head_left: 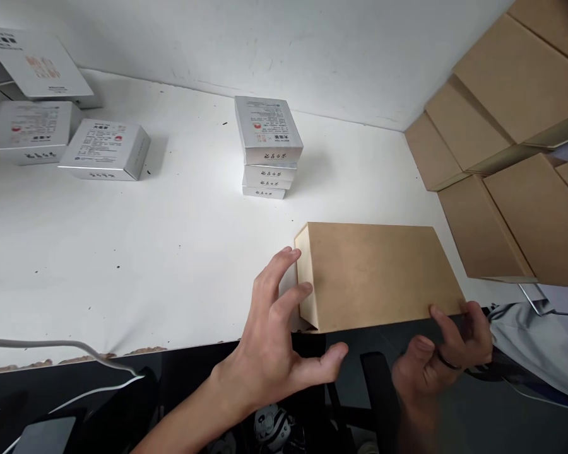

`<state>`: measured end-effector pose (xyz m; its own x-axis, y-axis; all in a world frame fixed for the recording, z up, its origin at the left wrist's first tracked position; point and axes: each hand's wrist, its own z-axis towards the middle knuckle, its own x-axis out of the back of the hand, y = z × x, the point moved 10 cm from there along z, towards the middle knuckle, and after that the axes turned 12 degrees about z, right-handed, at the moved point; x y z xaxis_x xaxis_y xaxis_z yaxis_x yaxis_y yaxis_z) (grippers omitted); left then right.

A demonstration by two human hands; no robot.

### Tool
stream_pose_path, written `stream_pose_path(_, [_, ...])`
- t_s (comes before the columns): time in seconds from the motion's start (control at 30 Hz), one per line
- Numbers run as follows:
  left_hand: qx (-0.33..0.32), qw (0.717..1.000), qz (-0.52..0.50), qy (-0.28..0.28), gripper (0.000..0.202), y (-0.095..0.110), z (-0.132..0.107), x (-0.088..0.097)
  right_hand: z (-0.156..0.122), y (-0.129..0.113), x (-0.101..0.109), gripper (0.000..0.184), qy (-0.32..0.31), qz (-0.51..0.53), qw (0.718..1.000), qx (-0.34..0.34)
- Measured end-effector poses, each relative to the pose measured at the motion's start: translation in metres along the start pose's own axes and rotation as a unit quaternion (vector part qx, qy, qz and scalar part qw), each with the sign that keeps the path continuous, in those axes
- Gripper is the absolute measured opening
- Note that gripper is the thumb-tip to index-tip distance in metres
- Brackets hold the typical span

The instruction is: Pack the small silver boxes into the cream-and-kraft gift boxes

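Observation:
A flat brown cardboard box (376, 274) lies on the white table (170, 252) at its near edge, partly over the edge. My left hand (277, 353) is at the box's left end with fingers spread, fingertips touching that end, thumb pointing right under the box's front edge. My right hand (442, 356), wearing a dark ring, has curled fingers pinching the box's near right corner.
A stack of three white printed boxes (267, 148) stands behind the brown box. More white boxes (105, 150) lie at the far left. Stacked brown cardboard boxes (511, 145) fill the right side. A white cable (76, 347) runs along the table's front edge.

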<state>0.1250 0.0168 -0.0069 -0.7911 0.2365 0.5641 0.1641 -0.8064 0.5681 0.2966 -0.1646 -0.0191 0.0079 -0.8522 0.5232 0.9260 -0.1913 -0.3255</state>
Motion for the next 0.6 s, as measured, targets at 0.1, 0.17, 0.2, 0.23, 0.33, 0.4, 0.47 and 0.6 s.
stream_pose_path(0.1, [0.022, 0.998, 0.006, -0.056, 0.085, -0.012, 0.002, -0.011, -0.003, 0.007, -0.006, 0.04, -0.016, 0.073, 0.997, -0.001])
stream_pose_path(0.17, [0.012, 0.994, 0.036, -0.103, 0.098, -0.019, 0.005, -0.017, -0.004, 0.008, -0.01, 0.052, -0.032, 0.102, 0.994, 0.002])
stream_pose_path(0.2, [0.003, 0.991, 0.054, -0.12, 0.103, -0.022, 0.006, -0.018, -0.004, 0.008, -0.011, 0.059, -0.037, 0.102, 0.994, 0.005])
stream_pose_path(0.23, [-0.005, 0.988, 0.071, -0.134, 0.107, -0.026, 0.008, -0.019, -0.003, 0.006, -0.012, 0.066, -0.039, 0.099, 0.994, 0.011])
stream_pose_path(0.33, [-0.015, 0.983, 0.086, -0.159, 0.114, -0.034, 0.013, -0.016, 0.0, 0.001, -0.01, 0.076, -0.022, 0.081, 0.996, 0.039])
stream_pose_path(0.4, [-0.016, 0.98, 0.081, -0.183, 0.116, -0.036, 0.016, -0.018, 0.001, 0.003, -0.007, 0.08, -0.004, 0.073, 0.996, 0.059])
stream_pose_path(0.47, [-0.015, 0.975, 0.068, -0.211, 0.118, -0.036, 0.02, -0.023, -0.001, 0.004, -0.006, 0.088, 0.0, 0.069, 0.992, 0.103])
stream_pose_path(0.6, [-0.021, 0.969, 0.025, -0.243, 0.122, -0.032, 0.032, -0.032, 0.0, 0.025, -0.009, 0.098, -0.019, 0.088, 0.994, 0.064])
